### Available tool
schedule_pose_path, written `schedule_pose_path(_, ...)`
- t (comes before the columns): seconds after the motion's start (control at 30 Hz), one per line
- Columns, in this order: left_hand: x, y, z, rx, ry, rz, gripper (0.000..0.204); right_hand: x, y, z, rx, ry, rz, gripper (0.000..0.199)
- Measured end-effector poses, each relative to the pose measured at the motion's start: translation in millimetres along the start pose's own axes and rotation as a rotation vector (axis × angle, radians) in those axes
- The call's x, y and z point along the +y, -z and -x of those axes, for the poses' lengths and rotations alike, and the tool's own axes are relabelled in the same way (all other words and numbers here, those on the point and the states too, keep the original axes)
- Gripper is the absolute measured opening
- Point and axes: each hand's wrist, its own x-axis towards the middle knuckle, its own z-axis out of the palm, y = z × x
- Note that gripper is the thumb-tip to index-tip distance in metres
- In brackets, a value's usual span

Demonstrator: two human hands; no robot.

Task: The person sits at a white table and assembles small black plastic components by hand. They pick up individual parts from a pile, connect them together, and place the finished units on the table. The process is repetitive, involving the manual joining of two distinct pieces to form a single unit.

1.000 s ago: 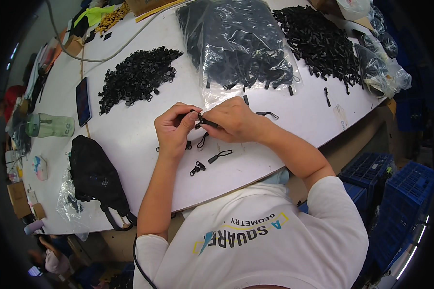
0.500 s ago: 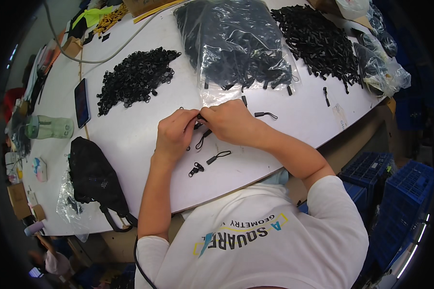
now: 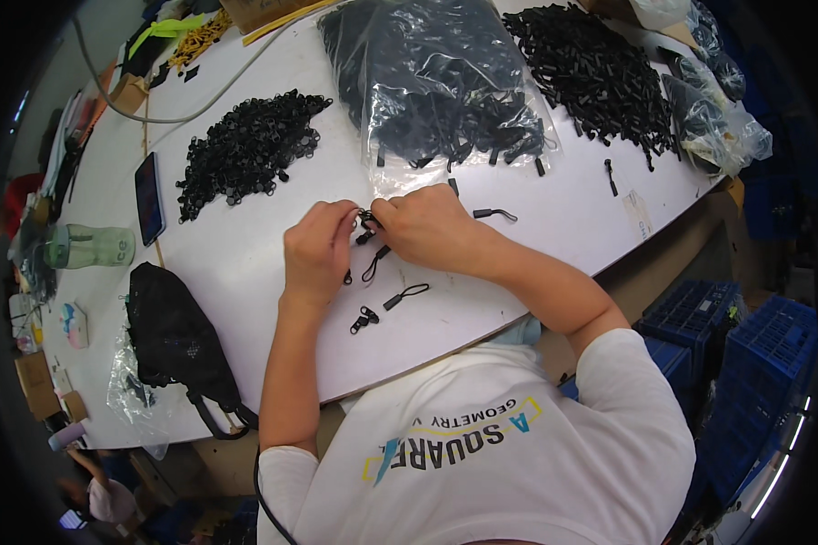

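Note:
Over the middle of the white table, my hands almost meet, fingertips pinched close together. A small black zipper slider sits between them. My left hand pinches it from the left side. My right hand is closed at its other side, and its curled fingers hide what they grip there. Just under the fingertips lies a black cord zipper pull. Nearer me are another looped cord pull and a few loose zipper sliders. One more cord pull lies beside my right wrist.
A heap of black zipper sliders lies far left. Beyond my hands, a clear plastic bag holds black cord pulls. Small black parts are heaped at right. A phone, green bottle and black bag occupy the left.
My left fingertips have drawn slightly away from the right ones, so the small black slider between them shows more. The whole view has shifted a little.

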Motion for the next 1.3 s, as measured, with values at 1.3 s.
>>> schedule_pose_path(1.3,8.1,-4.8,1.6,0.072,-0.005,-0.041,0.005,11.5,4.2,-2.3,0.125,0.142,-0.233,0.014)
